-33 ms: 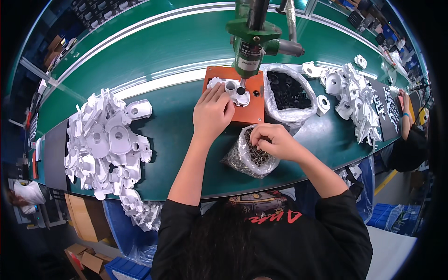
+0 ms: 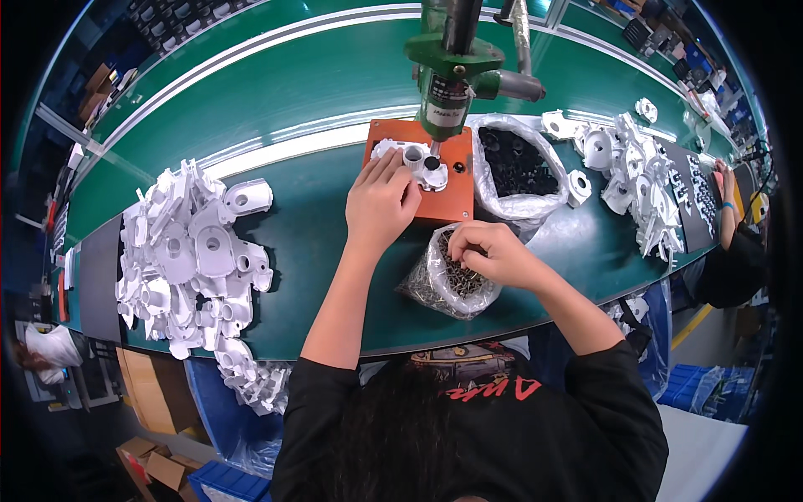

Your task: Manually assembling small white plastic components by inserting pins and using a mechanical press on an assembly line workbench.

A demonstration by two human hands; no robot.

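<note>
My left hand (image 2: 381,205) lies with outstretched fingers over the left end of a white plastic housing (image 2: 434,177), its thumb apart. The housing sits on an orange fixture block (image 2: 458,201), under the tip of a green press (image 2: 445,105). A round black piece (image 2: 432,162) is on the housing, right below the press tip. My right hand (image 2: 493,253) is over the mouth of a clear plastic bag (image 2: 474,303) of small metal pins or screws (image 2: 457,278). Its fingers are pinched together; what is between them is hidden.
A bag of black parts (image 2: 517,163) stands right of the block. White housings are heaped at the left (image 2: 188,243) and the right (image 2: 640,171). The press lever (image 2: 523,50) is at the upper right. Another person's arm (image 2: 728,205) shows at the far right.
</note>
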